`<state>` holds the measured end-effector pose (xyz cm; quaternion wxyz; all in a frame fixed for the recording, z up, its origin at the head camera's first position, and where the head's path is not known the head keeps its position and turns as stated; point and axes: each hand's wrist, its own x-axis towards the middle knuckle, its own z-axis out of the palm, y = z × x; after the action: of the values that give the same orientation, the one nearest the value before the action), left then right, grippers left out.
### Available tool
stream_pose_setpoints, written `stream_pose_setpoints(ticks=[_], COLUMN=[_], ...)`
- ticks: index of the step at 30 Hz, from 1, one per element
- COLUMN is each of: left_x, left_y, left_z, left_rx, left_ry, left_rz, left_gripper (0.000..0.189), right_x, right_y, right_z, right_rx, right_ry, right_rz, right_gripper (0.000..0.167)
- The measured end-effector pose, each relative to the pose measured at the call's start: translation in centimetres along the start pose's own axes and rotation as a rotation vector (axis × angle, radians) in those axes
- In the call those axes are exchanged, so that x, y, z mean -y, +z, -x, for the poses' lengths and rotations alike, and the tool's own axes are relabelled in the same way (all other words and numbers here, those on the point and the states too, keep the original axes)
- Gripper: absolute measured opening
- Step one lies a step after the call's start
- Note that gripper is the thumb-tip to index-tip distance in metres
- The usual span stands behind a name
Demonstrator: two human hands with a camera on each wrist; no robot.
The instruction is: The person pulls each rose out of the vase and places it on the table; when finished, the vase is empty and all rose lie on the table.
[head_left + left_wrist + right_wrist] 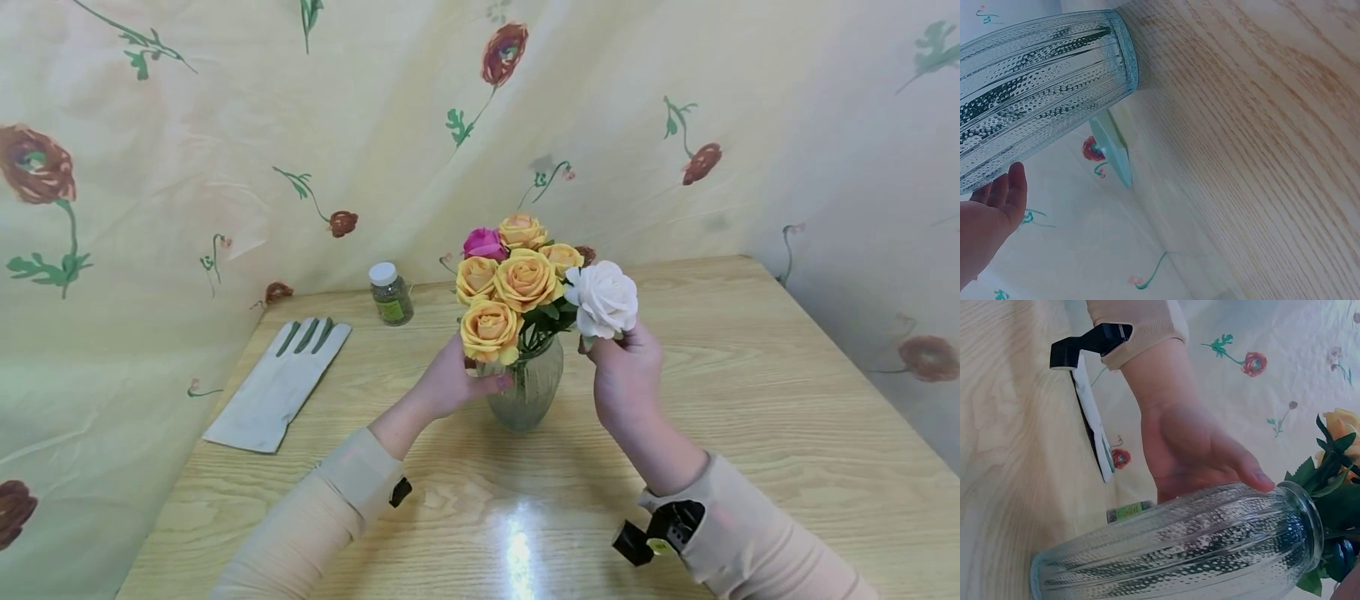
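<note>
A ribbed clear glass vase (pixel 525 396) stands upright on the table, filled with several yellow-orange roses (pixel 528 279) and one magenta rose (pixel 485 243). My left hand (pixel 447 379) grips the vase near its neck from the left; in the right wrist view its thumb (pixel 1244 465) lies along the glass just below the rim. At the right of the bunch, my right hand (pixel 628 375) pinches a white rose (pixel 602 300) right under its bloom. Its fingertips are partly hidden by the petals. Dark green leaves (pixel 1329 481) spread over the vase's mouth.
Behind the vase to the left stands a small jar (pixel 392 296) with a white lid and green label. A pale glove (pixel 281 387) with dark finger strips lies flat at the table's left. Flower-printed cloth (pixel 375 125) hangs along the table's back and sides.
</note>
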<state>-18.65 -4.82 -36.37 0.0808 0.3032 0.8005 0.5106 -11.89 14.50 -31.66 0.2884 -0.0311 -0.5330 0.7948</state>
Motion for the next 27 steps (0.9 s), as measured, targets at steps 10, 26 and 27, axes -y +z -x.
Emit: stream_pose_setpoints(ticks=[10,26,27], left_x=[-3.4,0.0,0.6], left_y=[-0.6,0.0,0.1], left_z=[1.0,0.0,-0.1], left_rx=[0.024,0.003,0.001], left_ry=[0.016,0.042,0.050], left_rz=[0.021,0.021,0.025], left_gripper=[0.076,0.079,0.080], right_x=[0.6,2.3,2.5], right_y=[-0.2,-0.4,-0.4], right_z=[-1.1,-2.8,-3.0], right_rx=[0.093,0.109,0.104], right_ry=[-0.082,-0.069,-0.068], right_rz=[-0.097,-0.399,-0.414], right_gripper=[0.026,0.018,0.018])
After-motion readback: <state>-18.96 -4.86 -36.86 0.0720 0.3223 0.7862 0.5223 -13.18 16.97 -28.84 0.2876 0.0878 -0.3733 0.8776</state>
